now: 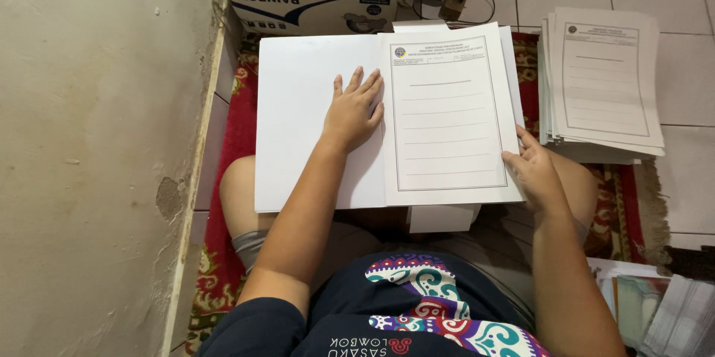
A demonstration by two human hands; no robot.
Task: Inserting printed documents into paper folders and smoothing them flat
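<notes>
The left hand (pixel 351 112) lies flat, fingers spread, on an open white folder (pixel 313 126) across the lap. The right hand (pixel 535 171) pinches the printed form (pixel 447 115) inside. More forms (pixel 603 81) are stacked on the floor.

Two hands, left (pixel 352 112) and right (pixel 533 172); one open folder (pixel 305 103) at centre; one form stack (pixel 603 89) upper right; one cardboard box (pixel 313 8) at top.

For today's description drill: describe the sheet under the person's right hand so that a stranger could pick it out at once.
Start at the red patterned rug on the floor. Over the seated person's lap lies an open white folder. The right hand grips the printed form on its right half: ruled lines inside a border, unlike the blank left half.
</notes>
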